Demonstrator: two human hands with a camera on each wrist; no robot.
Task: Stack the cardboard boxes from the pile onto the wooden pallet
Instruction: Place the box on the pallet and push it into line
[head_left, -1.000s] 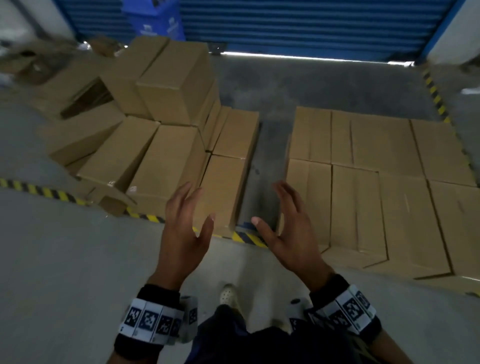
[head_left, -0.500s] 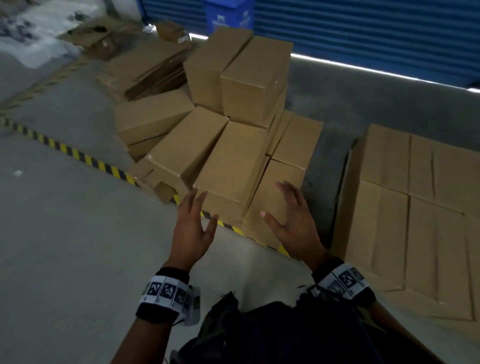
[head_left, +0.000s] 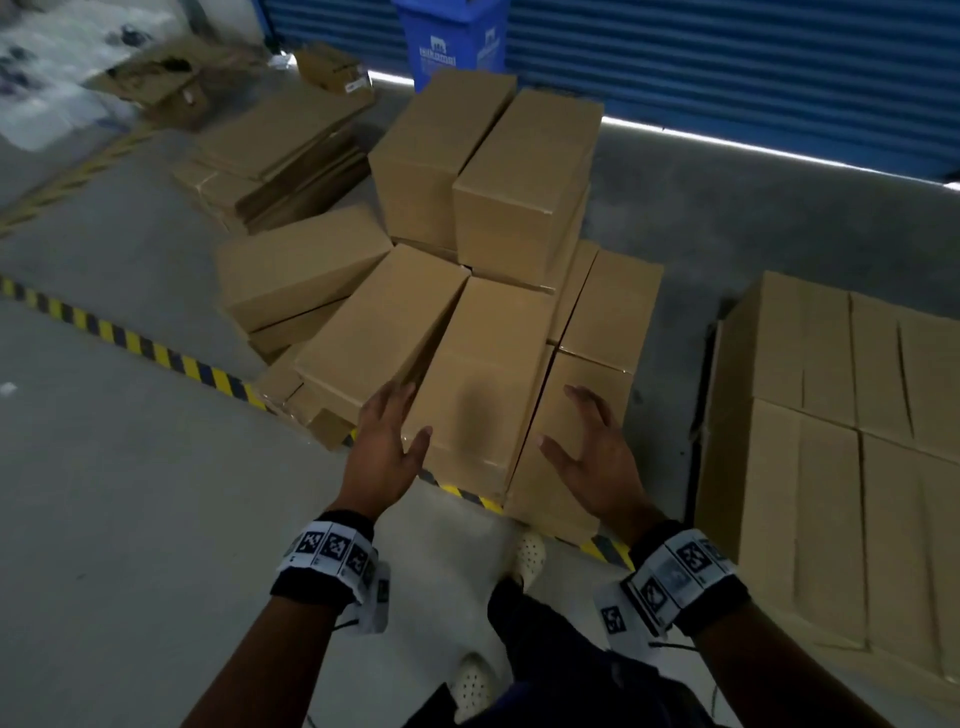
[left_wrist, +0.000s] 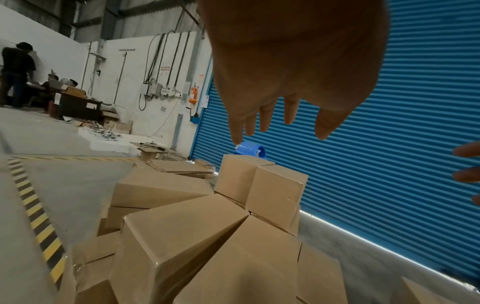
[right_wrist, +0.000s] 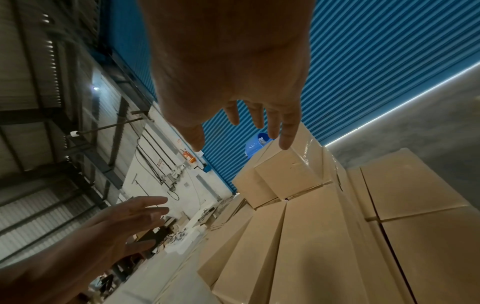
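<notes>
Below, we see the left hand (head_left: 387, 447) and right hand (head_left: 597, 457), fingers spread and holding nothing, flanking the nearest cardboard box (head_left: 483, 384) of the floor pile (contact unclear); stacked boxes (head_left: 841, 431) lie to the right, apart

Blue roller shutter (head_left: 727, 62) along the far wall, a blue bin (head_left: 451, 39) against it. Yellow-black hazard tape (head_left: 130, 340) across the grey concrete floor (head_left: 130, 519). Flattened cardboard sheets (head_left: 283, 150) stacked far left. Dark desk (left_wrist: 75, 105) by the white wall, a person in black (left_wrist: 15, 72) beside it.
</notes>
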